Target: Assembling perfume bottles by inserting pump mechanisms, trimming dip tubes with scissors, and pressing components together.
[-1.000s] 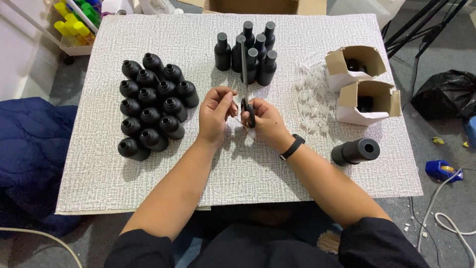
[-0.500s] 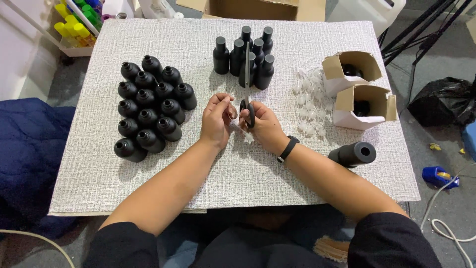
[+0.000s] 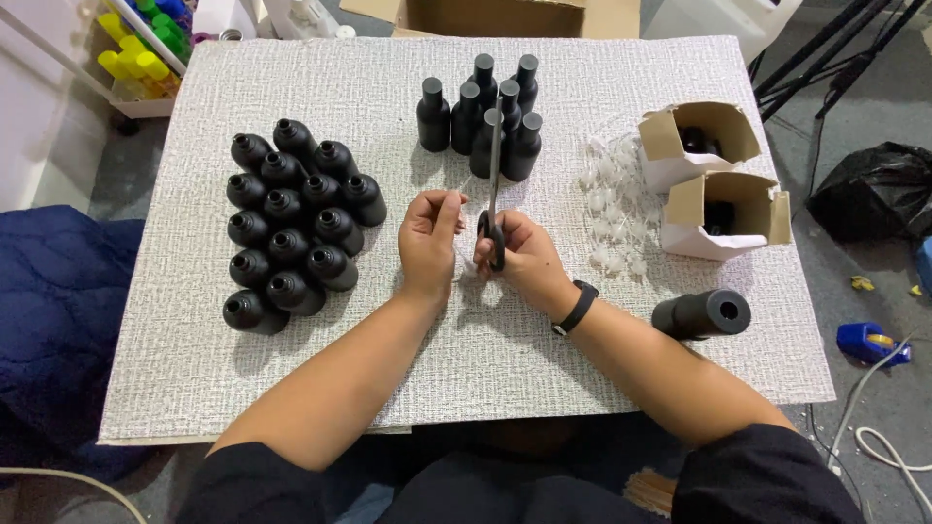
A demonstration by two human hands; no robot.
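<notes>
Black-handled scissors (image 3: 495, 209) gripped in the right hand (image 3: 519, 257) at mid-table, blades pointing away.
A small clear piece – too small to make out – is pinched by the left hand (image 3: 430, 241); capped black bottles (image 3: 482, 116) stand behind, open black bottles (image 3: 291, 228) left.

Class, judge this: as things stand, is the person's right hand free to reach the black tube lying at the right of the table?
Probably not at once: the right hand holds scissors. The path to the black tube looks free.

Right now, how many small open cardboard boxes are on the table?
2. Both on the right side of the table: far box, and near box just in front of it. Right hand holds scissors left of them.
</notes>
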